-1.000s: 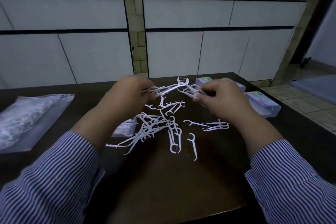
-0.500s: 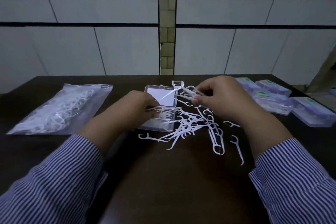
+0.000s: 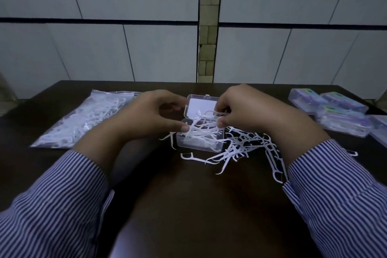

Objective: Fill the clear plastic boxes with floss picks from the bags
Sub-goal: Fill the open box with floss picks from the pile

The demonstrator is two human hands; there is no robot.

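Both the left hand and right hand pinch a bundle of floss picks, long axis left-right, over the open clear box mid-table, toward the far edge.

A dark wooden table stands before white panelled cabinets.

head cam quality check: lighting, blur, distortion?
Head view: dim, bluish light; dark table swallows shadow detail. Wide-angle bowing bends the wall panel lines. Slight softness on both hands and the loose floss picks; closed boxes at the right edge look smeared.
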